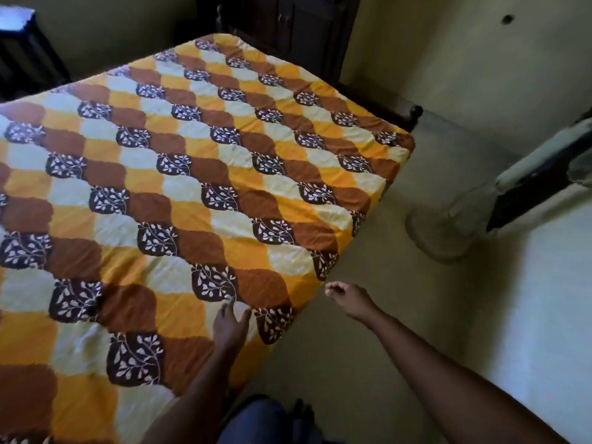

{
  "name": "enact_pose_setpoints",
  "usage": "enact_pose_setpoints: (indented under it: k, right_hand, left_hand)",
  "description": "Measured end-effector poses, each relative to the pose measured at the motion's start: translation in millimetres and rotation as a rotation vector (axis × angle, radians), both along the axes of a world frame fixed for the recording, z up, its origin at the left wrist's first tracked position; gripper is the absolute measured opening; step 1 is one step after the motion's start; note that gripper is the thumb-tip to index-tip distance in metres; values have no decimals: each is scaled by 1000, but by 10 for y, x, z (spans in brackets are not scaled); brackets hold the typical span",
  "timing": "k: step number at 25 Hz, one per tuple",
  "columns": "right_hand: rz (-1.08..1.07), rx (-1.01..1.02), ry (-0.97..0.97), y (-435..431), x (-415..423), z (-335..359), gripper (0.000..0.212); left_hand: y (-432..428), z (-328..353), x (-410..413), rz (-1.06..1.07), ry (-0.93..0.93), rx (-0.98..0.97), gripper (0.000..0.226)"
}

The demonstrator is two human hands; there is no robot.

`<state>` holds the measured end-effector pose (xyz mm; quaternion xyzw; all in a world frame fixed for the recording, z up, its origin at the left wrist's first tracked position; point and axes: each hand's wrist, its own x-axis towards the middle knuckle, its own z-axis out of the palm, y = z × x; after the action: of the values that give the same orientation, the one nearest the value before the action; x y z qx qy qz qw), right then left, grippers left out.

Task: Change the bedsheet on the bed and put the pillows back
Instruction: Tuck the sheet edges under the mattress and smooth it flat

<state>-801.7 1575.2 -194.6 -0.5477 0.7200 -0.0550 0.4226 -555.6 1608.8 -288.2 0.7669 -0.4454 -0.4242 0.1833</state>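
Note:
A bedsheet (pixel 192 174) with orange, brown, cream and dark leaf-print patches covers the whole mattress and lies mostly smooth, with its right edge folded down over the side. My left hand (pixel 230 325) rests flat on the sheet near the bed's right edge, fingers spread, holding nothing. Just off that edge, my right hand (pixel 349 299) hovers over the floor with fingers loosely curled and nothing in them. No pillows are in view.
A dark wooden bed post (pixel 416 111) stands at the far right corner, with a dark cupboard (pixel 288 24) behind the bed. A pedestal fan's round base (pixel 445 225) sits on the floor to the right. My legs (pixel 272 421) are at the bottom.

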Motion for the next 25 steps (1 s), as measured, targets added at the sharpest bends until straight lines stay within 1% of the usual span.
enact_pose_setpoints:
  k: [2,4,5,7,9,11,13,14,16,18,22,25]
  right_hand:
    - [186,-24,52,-622,3,-102,37]
    - [403,-49,112,-1288,98,-299,47]
    - [522,-72,160,-1620,189,-416,52]
    - [722,-199,244,-2249,487,-728,57]
    - [842,-340,229,-2716,910,-1049,60]
    - [957,-389,197,-3060,1328,-1490,61]
    - [1047,-446,227,-3267,1547,-1884,61]
    - [1044,-503,234,-3348,1553,-2034,61]
    - [913,-611,210,-3469,1373,-2166,64]
    - [744,-609,215,-3601,1040,-2158,70]
    - [560,-557,354,-3698,166,-2097,76]
    - [415,-555,446,-3524,-495,-2079,79]
  left_hand:
    - [-301,-152,-190,-60,-180,-50,66]
    - [-752,-338,-365,-149,-347,-172,76]
    - [-1009,-464,-451,-202,-392,-219,78]
    - [-1541,-678,-565,-301,-438,-240,71]
    - [-1877,-843,-635,-294,-458,-246,69]
    - [-1993,-1102,-698,-267,-511,-241,70]
    - [-2003,-1296,-724,-248,-588,-258,69]
    - [-1995,-1336,-725,-236,-612,-265,69]
    - [-1979,-1308,-715,-223,-664,-293,67]
    - [-1995,-1272,-715,-233,-686,-301,65]
    - [-1992,-1234,-731,-264,-704,-273,66]
    - [-1965,-1173,-846,-250,-677,-260,65]
